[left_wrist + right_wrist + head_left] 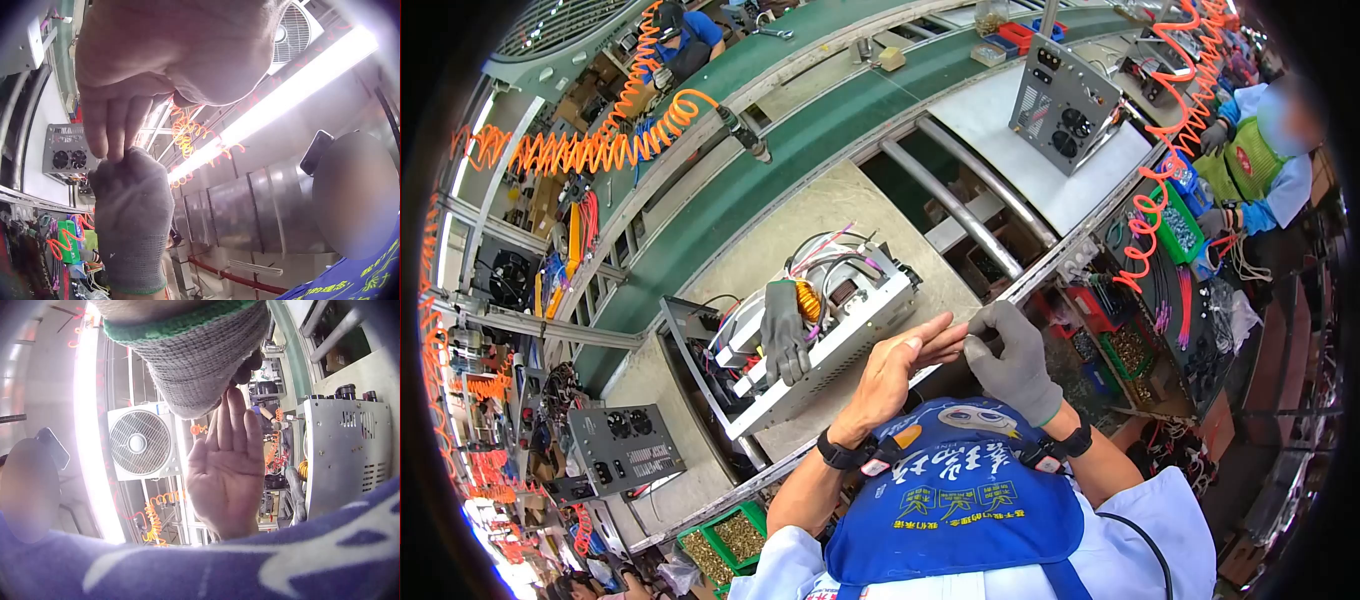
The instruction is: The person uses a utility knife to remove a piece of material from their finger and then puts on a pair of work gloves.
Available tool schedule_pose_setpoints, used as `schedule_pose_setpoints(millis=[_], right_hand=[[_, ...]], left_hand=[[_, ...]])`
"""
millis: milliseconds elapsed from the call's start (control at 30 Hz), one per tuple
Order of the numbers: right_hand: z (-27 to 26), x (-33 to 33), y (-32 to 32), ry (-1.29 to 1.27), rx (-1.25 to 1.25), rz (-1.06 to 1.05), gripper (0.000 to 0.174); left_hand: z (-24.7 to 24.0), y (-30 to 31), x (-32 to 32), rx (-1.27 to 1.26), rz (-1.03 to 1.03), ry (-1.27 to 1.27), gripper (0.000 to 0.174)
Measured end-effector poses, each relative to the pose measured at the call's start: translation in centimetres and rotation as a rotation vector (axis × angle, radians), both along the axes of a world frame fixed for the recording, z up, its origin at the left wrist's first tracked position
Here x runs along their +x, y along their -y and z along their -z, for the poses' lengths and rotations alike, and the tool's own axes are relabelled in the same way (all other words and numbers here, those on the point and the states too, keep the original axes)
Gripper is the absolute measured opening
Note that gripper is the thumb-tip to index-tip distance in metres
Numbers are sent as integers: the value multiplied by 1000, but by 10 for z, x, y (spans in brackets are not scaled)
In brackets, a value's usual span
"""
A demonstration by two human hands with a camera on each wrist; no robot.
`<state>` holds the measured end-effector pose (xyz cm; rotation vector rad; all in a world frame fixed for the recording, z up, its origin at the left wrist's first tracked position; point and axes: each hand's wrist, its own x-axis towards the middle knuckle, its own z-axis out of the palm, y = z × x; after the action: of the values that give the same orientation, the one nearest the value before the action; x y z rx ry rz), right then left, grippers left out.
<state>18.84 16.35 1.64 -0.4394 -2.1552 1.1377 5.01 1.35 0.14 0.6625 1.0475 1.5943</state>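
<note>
My bare left hand is held up in front of the apron, its fingers straight and pointing right. My right hand wears a grey knitted glove. Its curled fingers and thumb close about the left fingertips, as the left wrist view also shows at the gloved hand. In the right wrist view the left palm faces the camera with nothing in it. A loose grey glove lies over the open metal chassis, which holds wires and a yellow-wound coil, on the board beyond my hands.
Grey fan panels stand at the far right and left. Metal rollers run beside the board. Orange coiled hoses hang overhead, one with a driver. Green bins of small parts sit low left. Another person in a green vest works at right.
</note>
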Motion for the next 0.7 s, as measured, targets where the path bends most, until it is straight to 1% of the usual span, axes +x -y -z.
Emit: schedule_pose_setpoints(millis=[67, 167, 267, 367, 400, 500, 533, 633, 700], right_hand=[[-3, 0, 2, 12, -34, 3, 12], [-2, 2, 2, 60, -43, 14, 13], [-2, 1, -1, 37, -19, 55, 18], [1, -3, -3, 28, -62, -2, 25], [4, -4, -5, 41, -77, -47, 28], [-4, -7, -1, 212, -443, -83, 31], [-8, -9, 0, 246, -531, -83, 31], [0, -6, -11, 241, -585, -204, 28], [1, -5, -15, 239, -632, -207, 26]], left_hand=[[0, -1, 0, -18, -15, -24, 57], [4, -4, -1, -52, -21, 68, 55], [5, -8, -5, -92, 77, 155, 57], [-1, -14, 0, -135, 84, 243, 64], [-6, -16, 0, -85, 134, 272, 71], [-11, -20, -1, -71, 242, 333, 78], [-10, -20, -2, -39, 272, 354, 78], [-4, -21, -5, 35, 345, 402, 79], [-5, -20, -3, 56, 379, 418, 79]])
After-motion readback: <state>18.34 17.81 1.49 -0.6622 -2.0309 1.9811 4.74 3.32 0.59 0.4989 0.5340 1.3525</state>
